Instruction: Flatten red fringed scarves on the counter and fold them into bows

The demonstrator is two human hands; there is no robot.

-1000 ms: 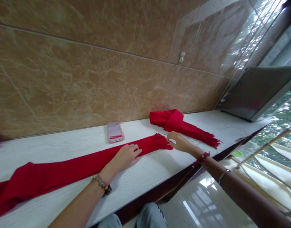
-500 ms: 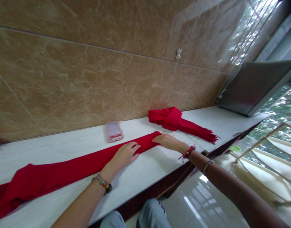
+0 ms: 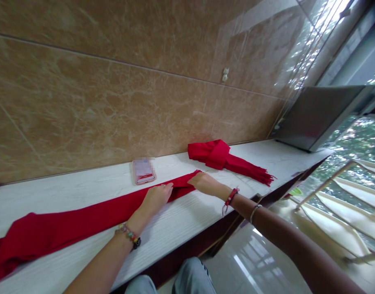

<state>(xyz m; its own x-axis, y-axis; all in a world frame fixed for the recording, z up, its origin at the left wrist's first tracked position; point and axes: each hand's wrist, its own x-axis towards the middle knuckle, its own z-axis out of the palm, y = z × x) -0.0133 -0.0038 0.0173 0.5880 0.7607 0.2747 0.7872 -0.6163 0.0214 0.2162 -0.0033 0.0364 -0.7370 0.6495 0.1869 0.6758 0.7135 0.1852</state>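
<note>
A long red scarf (image 3: 92,215) lies folded lengthwise along the white countertop, its left part bunched and running out of view. My left hand (image 3: 157,200) grips the scarf near its right part, fingers closed on the cloth and lifting its near edge a little. At the fringed right end, my right hand (image 3: 206,184) pinches the cloth; its fingertips are partly hidden. Behind the right hand rests a second red scarf (image 3: 218,156), folded over itself into a knot-like bundle, with its fringe pointing right.
A phone (image 3: 143,170) lies on the white countertop (image 3: 175,222) near the tiled wall (image 3: 114,106). A grey box-shaped appliance (image 3: 313,116) stands at the far right end. Below right is a pale metal rack (image 3: 343,204) beside the counter's edge.
My left hand's fingers have closed on the scarf, and the cloth between my hands is now raised into a fold. The whole view has shifted slightly.
</note>
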